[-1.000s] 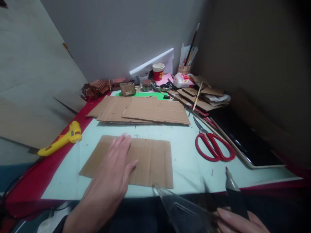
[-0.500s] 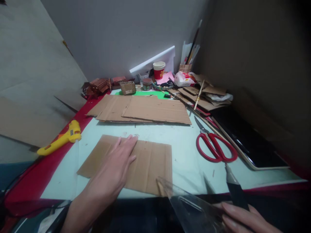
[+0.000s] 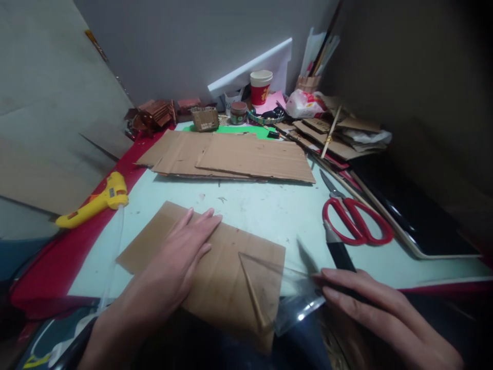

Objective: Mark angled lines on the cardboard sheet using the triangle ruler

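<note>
A rectangular piece of brown cardboard [image 3: 219,277] lies at the table's front edge, its near corner jutting past it. My left hand [image 3: 181,257] rests flat on the cardboard with fingers stretched out. In my right hand [image 3: 370,308] is a clear plastic set square [image 3: 300,312], tilted, its pointed end over the cardboard's right part. The same hand also grips a black pen-like tool [image 3: 341,255] with a grey tip pointing away from me. Whether the set square touches the cardboard I cannot tell. Red-handled scissors [image 3: 358,221] lie just beyond the tool's tip.
Larger cardboard sheets [image 3: 246,156] lie stacked farther back. A yellow glue gun [image 3: 96,203] is at the left. On the right are a black tablet-like slab [image 3: 412,216] and cardboard scraps [image 3: 319,136]. A red and white paper cup [image 3: 261,88] stands at the back.
My right hand has moved up and inward, bringing the set square farther over the cardboard. The cardboard has turned slightly, its right side nearer me. The camera view has shifted.
</note>
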